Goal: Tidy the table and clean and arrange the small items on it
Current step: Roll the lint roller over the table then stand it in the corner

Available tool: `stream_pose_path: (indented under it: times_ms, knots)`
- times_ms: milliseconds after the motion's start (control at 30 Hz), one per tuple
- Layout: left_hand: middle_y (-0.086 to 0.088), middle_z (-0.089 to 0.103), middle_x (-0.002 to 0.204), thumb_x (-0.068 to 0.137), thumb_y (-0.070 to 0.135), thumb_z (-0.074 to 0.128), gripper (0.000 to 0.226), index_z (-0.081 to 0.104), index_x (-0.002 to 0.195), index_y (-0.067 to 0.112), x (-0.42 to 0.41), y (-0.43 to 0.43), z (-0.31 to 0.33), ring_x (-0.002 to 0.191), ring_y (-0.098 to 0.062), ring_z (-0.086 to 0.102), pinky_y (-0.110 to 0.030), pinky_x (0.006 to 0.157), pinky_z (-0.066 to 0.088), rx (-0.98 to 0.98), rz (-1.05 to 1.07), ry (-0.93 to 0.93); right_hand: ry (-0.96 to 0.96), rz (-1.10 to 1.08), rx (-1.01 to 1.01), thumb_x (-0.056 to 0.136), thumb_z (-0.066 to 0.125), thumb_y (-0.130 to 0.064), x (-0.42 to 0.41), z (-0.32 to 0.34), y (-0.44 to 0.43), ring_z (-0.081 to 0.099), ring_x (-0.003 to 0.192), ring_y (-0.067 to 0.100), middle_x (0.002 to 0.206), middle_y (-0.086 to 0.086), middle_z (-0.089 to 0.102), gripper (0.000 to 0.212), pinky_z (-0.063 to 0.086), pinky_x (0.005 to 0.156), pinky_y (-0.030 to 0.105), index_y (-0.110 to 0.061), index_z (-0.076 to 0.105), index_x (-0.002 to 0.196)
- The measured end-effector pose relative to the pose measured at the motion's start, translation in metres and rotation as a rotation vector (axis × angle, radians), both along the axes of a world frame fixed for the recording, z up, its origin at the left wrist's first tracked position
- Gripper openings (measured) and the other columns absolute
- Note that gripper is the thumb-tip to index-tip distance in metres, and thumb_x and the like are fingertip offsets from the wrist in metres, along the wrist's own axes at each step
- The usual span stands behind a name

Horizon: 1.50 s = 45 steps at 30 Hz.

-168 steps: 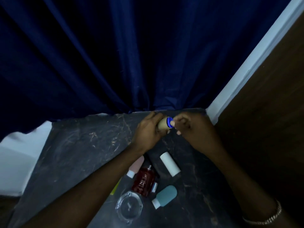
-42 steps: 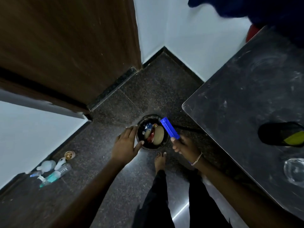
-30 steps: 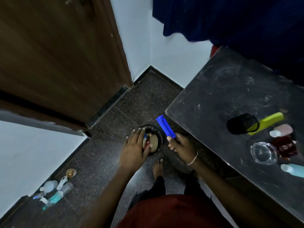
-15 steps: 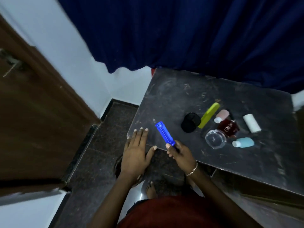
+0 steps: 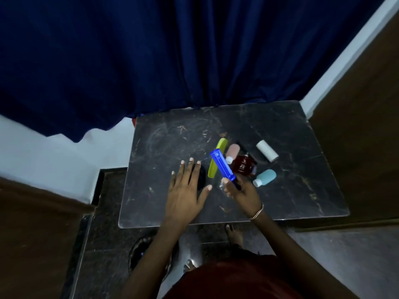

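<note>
a dark scratched table under a blue curtain. centre frame, the right hand pinches a blue tube upright; the left hand hovers flat, fingers spread, empty. just beyond lie small bottles — a careless set-down could knock them rolling.

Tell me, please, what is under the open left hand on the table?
Under the left hand a dark round object shows only past the fingers; what it is cannot be told, since the hand covers most of it. Around it lies the bare dark table. Whether the hand touches the object is unclear.
</note>
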<state>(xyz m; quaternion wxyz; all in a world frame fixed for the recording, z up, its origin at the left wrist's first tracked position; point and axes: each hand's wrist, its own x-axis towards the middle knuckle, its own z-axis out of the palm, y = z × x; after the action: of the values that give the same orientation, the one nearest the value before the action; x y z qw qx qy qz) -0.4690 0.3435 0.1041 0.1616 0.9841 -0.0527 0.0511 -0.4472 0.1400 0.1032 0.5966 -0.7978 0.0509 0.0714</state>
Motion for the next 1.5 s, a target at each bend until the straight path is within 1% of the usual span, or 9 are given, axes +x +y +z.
stream_pose_path:
  times_ms: [133,267,433,600,767,967,1133,1333,1500]
  knots:
    - [-0.003,0.021,0.173,0.102,0.064,0.039,0.078,0.022,0.165,0.021,0.040,-0.038,0.000,0.161,-0.026,0.018,-0.053,0.126,0.026,0.013,-0.076,0.002,-0.022,-0.073,-0.045,0.097,0.064,-0.029,0.029,0.004,-0.042,0.068,0.078,0.037,0.078,0.019,0.070,0.025,0.053,0.078,0.052,-0.004,0.067,0.097]
    - [-0.003,0.018,0.174,0.102,0.062,0.042,0.080,0.014,0.166,0.022,0.078,-0.079,-0.002,0.160,-0.028,0.020,-0.054,0.125,0.026,0.022,-0.177,0.033,0.000,-0.171,0.006,0.097,0.066,-0.027,0.053,0.004,-0.084,0.063,0.072,0.028,0.080,0.025,0.068,0.024,0.052,0.079,0.054,-0.003,0.068,0.099]
    - [-0.007,0.021,0.173,0.100,0.055,0.044,0.078,0.019,0.164,0.020,0.124,-0.136,-0.006,0.160,-0.028,0.020,-0.051,0.127,0.026,0.046,-0.294,0.075,0.040,-0.265,-0.021,0.098,0.064,-0.028,0.072,0.000,-0.136,0.065,0.076,0.043,0.079,0.026,0.067,0.027,0.053,0.073,0.051,-0.002,0.065,0.093]
    - [-0.006,0.022,0.173,0.096,0.041,0.057,0.082,0.020,0.165,0.018,0.165,-0.194,-0.019,0.160,-0.028,0.021,-0.050,0.126,0.028,0.090,-0.372,0.157,0.073,-0.350,-0.082,0.096,0.065,-0.034,0.082,-0.007,-0.182,0.058,0.056,0.000,0.063,-0.004,0.066,0.030,0.046,0.058,0.019,-0.009,0.065,0.081]
    - [-0.007,0.019,0.173,0.096,0.029,0.058,0.081,0.018,0.165,0.017,0.200,-0.232,-0.037,0.161,-0.030,0.017,-0.051,0.125,0.024,0.182,-0.450,0.279,0.155,-0.367,-0.108,0.096,0.063,-0.038,0.087,-0.022,-0.213,0.064,0.068,0.034,0.078,0.025,0.068,0.037,0.053,0.070,0.045,-0.004,0.067,0.085]
    - [-0.006,0.014,0.173,0.100,0.023,0.057,0.072,0.025,0.164,0.022,0.233,-0.258,-0.053,0.161,-0.031,0.009,-0.055,0.129,0.018,0.308,-0.556,0.392,0.204,-0.364,-0.170,0.096,0.060,-0.046,0.091,-0.039,-0.241,0.065,0.057,0.007,0.063,-0.002,0.068,0.030,0.049,0.061,0.026,-0.026,0.062,0.074]
    - [-0.001,0.026,0.169,0.099,0.022,0.059,0.063,0.039,0.158,0.030,0.244,-0.267,-0.061,0.158,-0.029,0.019,-0.050,0.128,0.015,0.332,-0.643,0.427,0.246,-0.352,-0.210,0.097,0.058,-0.048,0.088,-0.046,-0.256,0.067,0.064,0.024,0.068,0.008,0.070,0.031,0.050,0.061,0.034,-0.027,0.062,0.075]
    - [0.000,0.040,0.161,0.099,0.020,0.057,0.059,0.042,0.155,0.028,0.246,-0.271,-0.066,0.152,-0.027,0.030,-0.043,0.124,0.027,0.292,-0.658,0.395,0.285,-0.330,-0.215,0.098,0.057,-0.046,0.090,-0.049,-0.264,0.064,0.063,0.025,0.076,0.015,0.071,0.029,0.050,0.063,0.035,-0.021,0.066,0.085]
    - [-0.001,0.046,0.157,0.098,0.021,0.062,0.056,0.048,0.151,0.025,0.249,-0.271,-0.063,0.148,-0.025,0.036,-0.039,0.118,0.035,0.167,-0.599,0.419,0.307,-0.296,-0.194,0.099,0.054,-0.046,0.092,-0.049,-0.263,0.058,0.053,0.006,0.068,0.003,0.064,0.028,0.047,0.052,0.018,-0.022,0.063,0.086]
